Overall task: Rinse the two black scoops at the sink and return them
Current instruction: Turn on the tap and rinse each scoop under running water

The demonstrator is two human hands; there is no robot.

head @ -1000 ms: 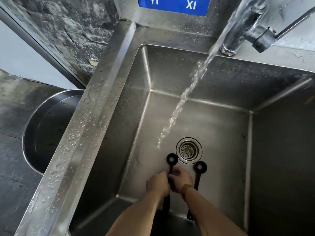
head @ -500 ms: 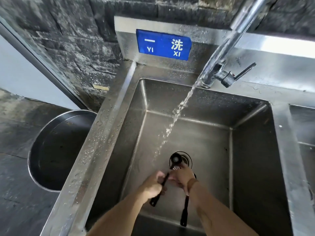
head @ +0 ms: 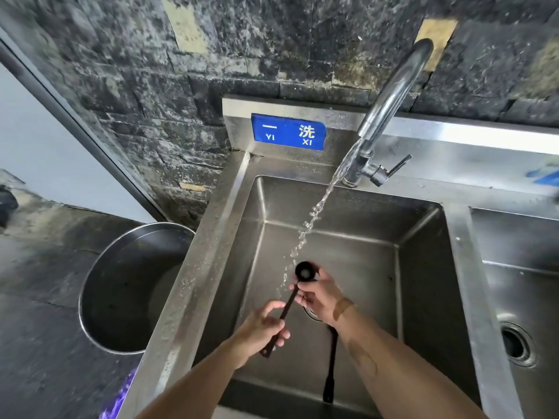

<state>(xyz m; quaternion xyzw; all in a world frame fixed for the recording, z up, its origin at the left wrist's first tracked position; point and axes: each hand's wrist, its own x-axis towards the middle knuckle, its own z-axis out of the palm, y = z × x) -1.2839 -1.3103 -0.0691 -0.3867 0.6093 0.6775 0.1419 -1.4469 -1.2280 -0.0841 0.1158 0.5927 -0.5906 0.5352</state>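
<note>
A long-handled black scoop (head: 305, 271) is held above the steel sink (head: 423, 267), its round bowl just right of the falling water stream (head: 314, 213). My left hand (head: 262, 326) grips the lower handle. My right hand (head: 321, 294) pinches the handle just below the bowl. The second black scoop (head: 331, 367) lies on the sink floor under my right forearm; only its handle shows, the bowl is hidden.
The faucet (head: 390, 98) runs at the back of the sink, with a blue sign (head: 289, 131) beside it. A second basin (head: 520, 297) with a drain lies to the right. A large steel bowl (head: 127, 285) sits on the floor at the left.
Both hands have lifted one scoop off the sink floor and raised it up beside the water stream. The other scoop stays lying in the sink. The view has tilted upward.
</note>
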